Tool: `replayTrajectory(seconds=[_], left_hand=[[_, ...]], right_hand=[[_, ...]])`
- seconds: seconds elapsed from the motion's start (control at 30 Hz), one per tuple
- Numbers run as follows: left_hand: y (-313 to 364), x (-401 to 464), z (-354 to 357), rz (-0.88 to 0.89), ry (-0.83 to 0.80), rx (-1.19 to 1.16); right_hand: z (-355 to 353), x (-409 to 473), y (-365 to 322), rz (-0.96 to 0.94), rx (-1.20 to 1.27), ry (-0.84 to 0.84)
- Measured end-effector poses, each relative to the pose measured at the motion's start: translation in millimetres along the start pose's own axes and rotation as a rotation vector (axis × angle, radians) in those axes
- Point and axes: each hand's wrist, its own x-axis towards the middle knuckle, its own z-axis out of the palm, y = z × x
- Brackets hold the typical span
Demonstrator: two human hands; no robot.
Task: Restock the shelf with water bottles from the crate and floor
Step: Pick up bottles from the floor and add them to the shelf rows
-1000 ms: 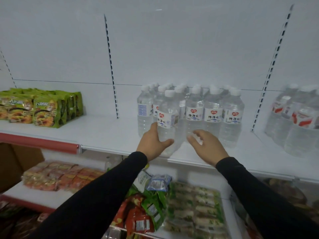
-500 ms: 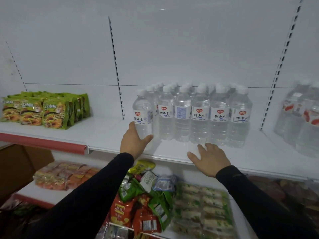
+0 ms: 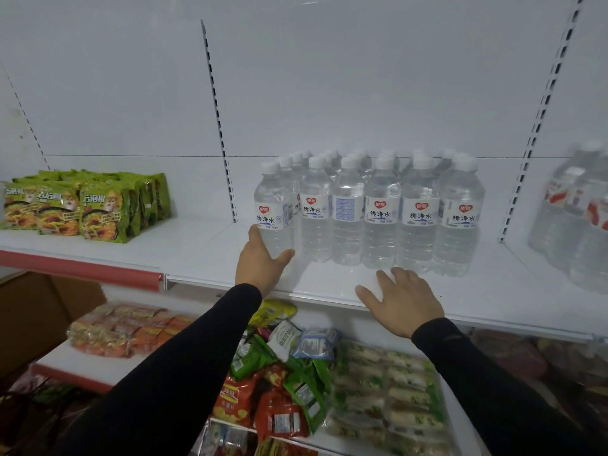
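leftmost bottle [image 3: 273, 212] upright — left hand [image 3: 260, 263] grips base | cap up

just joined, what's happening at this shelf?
A person in black sleeves is stocking a white metal shelf with clear plastic water bottles with white caps. The left hand grips the lower body of the leftmost front bottle, which stands upright at the end of the row. The right hand lies flat on the shelf edge in front of the row, holding nothing. Green noodle packets sit further left on the same level.
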Motion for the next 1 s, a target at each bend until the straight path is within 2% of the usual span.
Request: replayTrajectory(seconds=[0.33, 0.53, 0.67, 0.77, 0.83, 0.93, 1.0], left_hand=[[-1, 5, 5, -0.038, 0.003, 0.024], [-5, -10, -18, -0.043, -0.108, 0.099], [-19, -56, -66, 0.072, -0.101, 0.218], [-52, -107, -110, 0.190, -0.094, 0.318], [-82, -143, -137, 0.220, -0.103, 0.346], [-141, -204, -168, 0.209, -0.178, 0.363], [-191, -246, -179, 0.155, -0.241, 0.384]], right_hand=[[-3, -3, -1, 0.005, 0.015, 0.012], [-3, -2, 2, -0.006, 0.049, 0.036], [0, -25, -13, -0.034, 0.130, 0.186], [20, -66, -50, -0.134, 0.251, 0.370], [43, -104, -84, -0.197, 0.351, 0.431], [97, -162, -135, -0.308, 0.330, 0.370], [138, -205, -164, -0.332, 0.359, 0.143]])
